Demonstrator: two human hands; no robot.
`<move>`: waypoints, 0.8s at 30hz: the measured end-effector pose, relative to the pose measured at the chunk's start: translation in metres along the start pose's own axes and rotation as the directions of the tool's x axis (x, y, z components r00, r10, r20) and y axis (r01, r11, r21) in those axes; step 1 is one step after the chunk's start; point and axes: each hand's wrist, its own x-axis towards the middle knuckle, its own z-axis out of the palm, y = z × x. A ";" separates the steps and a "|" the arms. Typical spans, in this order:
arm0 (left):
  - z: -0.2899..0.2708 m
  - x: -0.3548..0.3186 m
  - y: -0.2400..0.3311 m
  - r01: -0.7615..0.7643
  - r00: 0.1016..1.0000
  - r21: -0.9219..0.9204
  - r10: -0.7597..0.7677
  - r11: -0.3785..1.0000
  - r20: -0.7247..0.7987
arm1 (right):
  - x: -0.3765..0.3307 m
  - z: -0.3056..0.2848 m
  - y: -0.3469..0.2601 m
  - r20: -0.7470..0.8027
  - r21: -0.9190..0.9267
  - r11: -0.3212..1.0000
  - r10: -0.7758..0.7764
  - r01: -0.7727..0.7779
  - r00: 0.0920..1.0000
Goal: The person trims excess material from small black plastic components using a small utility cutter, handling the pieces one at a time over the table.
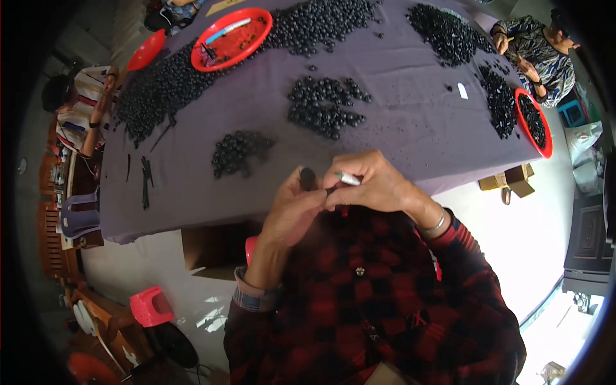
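The fingers of the left hand are closed around a dark, round-ended piece; those of the right hand grip a white-handled tool, both at the surface's near edge. Beyond lie small black beads; toward the far edge, a red tray.

Single wide fisheye view: camera is pointed downward from head height; left hand and right hand are framed near, table beyond
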 end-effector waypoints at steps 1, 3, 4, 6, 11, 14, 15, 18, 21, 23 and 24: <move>-0.002 0.000 -0.001 -0.019 0.998 -0.022 0.020 1.000 0.064 | -0.001 -0.001 0.002 0.001 0.010 1.000 0.016 -0.016 1.000; -0.001 0.002 -0.001 -0.016 0.995 -0.037 0.019 0.999 0.095 | 0.000 -0.005 0.005 0.094 0.289 0.949 0.101 -0.124 0.990; 0.001 0.002 0.000 -0.019 0.996 0.000 0.019 1.000 0.084 | 0.001 -0.006 0.005 0.102 0.311 0.946 0.058 -0.087 0.993; 0.004 0.002 0.000 -0.019 0.997 0.036 0.016 0.999 0.072 | 0.001 -0.008 0.008 0.106 0.318 0.943 0.064 -0.095 0.992; 0.005 0.001 -0.003 -0.033 0.996 -0.014 0.034 0.999 0.088 | 0.002 -0.004 0.006 0.095 0.376 0.921 0.069 -0.100 0.993; 0.007 0.000 -0.002 -0.054 0.995 -0.023 0.056 0.998 0.087 | 0.002 -0.003 0.006 0.059 0.348 0.933 0.076 -0.092 0.995; 0.007 0.000 -0.002 -0.054 0.994 -0.023 0.056 0.998 0.089 | 0.002 -0.003 0.013 -0.073 0.218 0.976 0.045 -0.028 0.996; 0.006 -0.001 0.000 -0.085 0.993 -0.028 0.087 0.996 0.085 | 0.001 -0.005 0.013 -0.165 -0.061 0.998 -0.021 0.012 0.986; 0.000 -0.001 0.002 -0.097 0.994 -0.052 0.100 0.994 0.053 | -0.002 -0.017 0.005 -0.192 -0.423 0.902 0.009 -0.091 0.981; -0.010 -0.001 0.006 -0.111 0.993 0.208 0.119 0.972 -0.027 | -0.006 -0.033 0.008 -0.266 -0.620 0.759 0.033 -0.198 0.963; -0.012 -0.001 0.011 -0.091 0.982 0.334 0.141 0.938 -0.129 | -0.009 -0.044 0.015 -0.345 -0.718 0.642 0.003 -0.267 0.938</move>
